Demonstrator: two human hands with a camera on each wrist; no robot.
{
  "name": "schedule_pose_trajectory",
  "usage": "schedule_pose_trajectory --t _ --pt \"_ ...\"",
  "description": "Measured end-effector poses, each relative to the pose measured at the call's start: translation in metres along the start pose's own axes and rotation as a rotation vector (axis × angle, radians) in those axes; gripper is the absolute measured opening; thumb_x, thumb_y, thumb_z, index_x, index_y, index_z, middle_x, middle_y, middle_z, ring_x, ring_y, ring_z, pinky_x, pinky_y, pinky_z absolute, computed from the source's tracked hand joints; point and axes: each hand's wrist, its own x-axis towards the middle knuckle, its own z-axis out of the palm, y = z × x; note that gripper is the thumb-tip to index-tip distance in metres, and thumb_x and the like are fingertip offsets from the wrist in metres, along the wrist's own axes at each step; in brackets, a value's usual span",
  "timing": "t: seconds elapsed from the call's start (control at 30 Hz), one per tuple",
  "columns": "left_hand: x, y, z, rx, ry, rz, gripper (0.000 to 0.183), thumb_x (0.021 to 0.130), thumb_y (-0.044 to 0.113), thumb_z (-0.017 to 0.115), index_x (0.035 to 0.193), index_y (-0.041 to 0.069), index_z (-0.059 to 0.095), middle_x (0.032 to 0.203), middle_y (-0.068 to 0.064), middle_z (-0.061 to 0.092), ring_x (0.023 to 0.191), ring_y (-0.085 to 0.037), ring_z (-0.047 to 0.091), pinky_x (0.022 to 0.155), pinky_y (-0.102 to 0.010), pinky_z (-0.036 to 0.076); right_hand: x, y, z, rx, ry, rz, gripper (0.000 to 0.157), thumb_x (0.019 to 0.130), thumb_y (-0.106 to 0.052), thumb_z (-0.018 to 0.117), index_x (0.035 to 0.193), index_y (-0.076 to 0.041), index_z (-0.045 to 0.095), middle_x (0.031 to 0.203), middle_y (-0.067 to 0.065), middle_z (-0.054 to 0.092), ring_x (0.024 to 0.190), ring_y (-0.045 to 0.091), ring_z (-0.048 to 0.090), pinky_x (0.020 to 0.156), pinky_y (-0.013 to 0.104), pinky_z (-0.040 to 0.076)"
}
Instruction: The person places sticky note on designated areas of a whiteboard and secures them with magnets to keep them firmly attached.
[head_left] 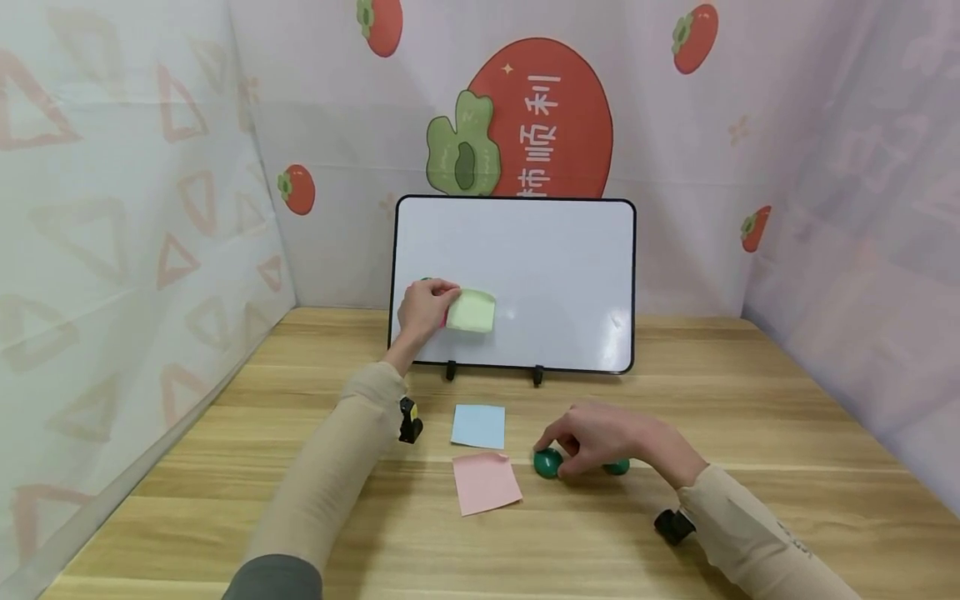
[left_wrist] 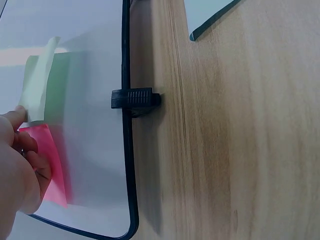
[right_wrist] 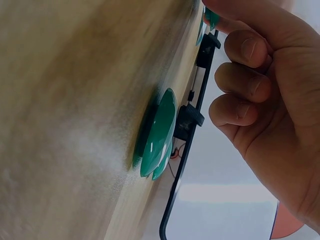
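At the lower left of the whiteboard point(head_left: 555, 258), my left hand point(head_left: 423, 308) pinches the left edge of a light green sticky note point(head_left: 472, 312). The note's free part curls away from the board in the left wrist view. Beneath that hand a bright pink sticky note point(left_wrist: 56, 172) lies on the board, mostly hidden in the head view. A sliver of green shows just above the hand. Over the table, my right hand point(head_left: 600, 437) pinches a round green magnet point(head_left: 547, 463) between thumb and index finger, its other fingers curled. More green magnets point(right_wrist: 160, 137) lie under that hand.
A blue sticky note point(head_left: 478, 426) and a pale pink sticky note point(head_left: 487, 483) lie on the wooden table point(head_left: 390, 533) between the arms. Black clip feet point(head_left: 538, 376) hold up the whiteboard's lower edge. A printed cloth point(head_left: 337, 250) hangs behind it.
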Motion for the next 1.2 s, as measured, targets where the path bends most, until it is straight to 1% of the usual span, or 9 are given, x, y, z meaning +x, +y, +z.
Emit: schedule_pose_trajectory --t 0.13,0.33,0.43,0.5,0.6,0.73,0.83,0.97,1.2 --pt "0.000 0.001 0.002 0.008 0.054 0.010 0.023 0.094 0.036 0.068 0.104 0.018 0.077 0.088 -0.003 0.071 0.073 -0.017 0.061 0.059 -0.029 0.039 0.001 -0.001 -0.001 0.005 0.006 -0.003 0.033 0.088 -0.021 0.073 0.121 -0.021 0.071 0.063 -0.015 0.048 0.054 -0.002 0.040 0.055 0.016 0.034" --pt "-0.001 -0.001 0.003 0.015 0.095 0.000 0.022 0.093 0.035 0.068 0.102 0.017 0.078 0.087 -0.003 0.073 0.066 -0.014 0.059 0.057 -0.029 0.039 0.004 -0.001 0.000 -0.002 0.002 -0.004 0.033 0.088 -0.022 0.073 0.120 -0.022 0.071 0.064 -0.016 0.049 0.055 -0.003 0.041 0.056 0.016 0.036" --pt "-0.001 -0.001 0.003 0.016 0.116 -0.003 0.021 0.093 0.034 0.069 0.101 0.018 0.078 0.088 -0.002 0.074 0.064 -0.015 0.060 0.057 -0.029 0.039 0.006 -0.002 -0.001 -0.003 0.005 -0.011 0.033 0.088 -0.022 0.073 0.121 -0.021 0.071 0.064 -0.016 0.048 0.055 -0.003 0.041 0.055 0.016 0.036" --pt "0.000 -0.001 0.004 0.018 0.119 -0.008 0.021 0.092 0.035 0.069 0.101 0.018 0.078 0.088 -0.002 0.074 0.066 -0.016 0.061 0.058 -0.029 0.039 0.007 -0.003 -0.002 -0.006 0.007 -0.012 0.033 0.088 -0.022 0.073 0.121 -0.021 0.071 0.064 -0.016 0.048 0.055 -0.003 0.041 0.056 0.016 0.035" --pt "0.001 -0.001 0.006 0.028 0.102 -0.020 0.023 0.093 0.037 0.068 0.102 0.018 0.078 0.090 -0.001 0.074 0.070 -0.017 0.063 0.059 -0.028 0.040 0.008 -0.004 -0.003 -0.011 0.007 -0.009 0.033 0.089 -0.023 0.073 0.122 -0.020 0.071 0.063 -0.016 0.048 0.055 -0.003 0.040 0.055 0.016 0.035" --pt "0.002 0.001 0.009 0.031 0.094 -0.019 0.024 0.093 0.038 0.068 0.103 0.018 0.077 0.092 -0.001 0.074 0.076 -0.018 0.065 0.061 -0.028 0.039 0.009 -0.003 -0.005 -0.011 0.011 0.006 0.034 0.088 -0.023 0.073 0.122 -0.019 0.071 0.063 -0.015 0.047 0.056 -0.002 0.040 0.055 0.017 0.034" --pt "0.002 0.001 0.010 0.033 0.102 -0.015 0.023 0.093 0.038 0.068 0.102 0.018 0.078 0.091 -0.001 0.073 0.074 -0.017 0.064 0.060 -0.028 0.039 0.010 -0.003 -0.007 -0.012 0.016 0.012 0.035 0.088 -0.023 0.073 0.123 -0.018 0.070 0.063 -0.015 0.046 0.056 -0.002 0.040 0.056 0.017 0.034" --pt "0.002 0.000 0.011 0.033 0.111 -0.013 0.022 0.093 0.037 0.069 0.101 0.019 0.078 0.088 0.000 0.072 0.067 -0.015 0.061 0.057 -0.027 0.038 0.013 -0.004 -0.010 -0.021 0.031 -0.007 0.036 0.089 -0.022 0.074 0.124 -0.017 0.069 0.063 -0.014 0.044 0.057 -0.002 0.039 0.057 0.017 0.034" --pt "0.001 -0.005 0.012 0.036 0.117 -0.002 0.021 0.093 0.037 0.069 0.099 0.019 0.078 0.083 0.001 0.071 0.061 -0.012 0.056 0.054 -0.027 0.037 0.022 -0.005 -0.020 -0.102 0.103 -0.063 0.036 0.087 -0.024 0.076 0.122 -0.017 0.070 0.061 -0.016 0.045 0.055 -0.004 0.038 0.057 0.016 0.034"
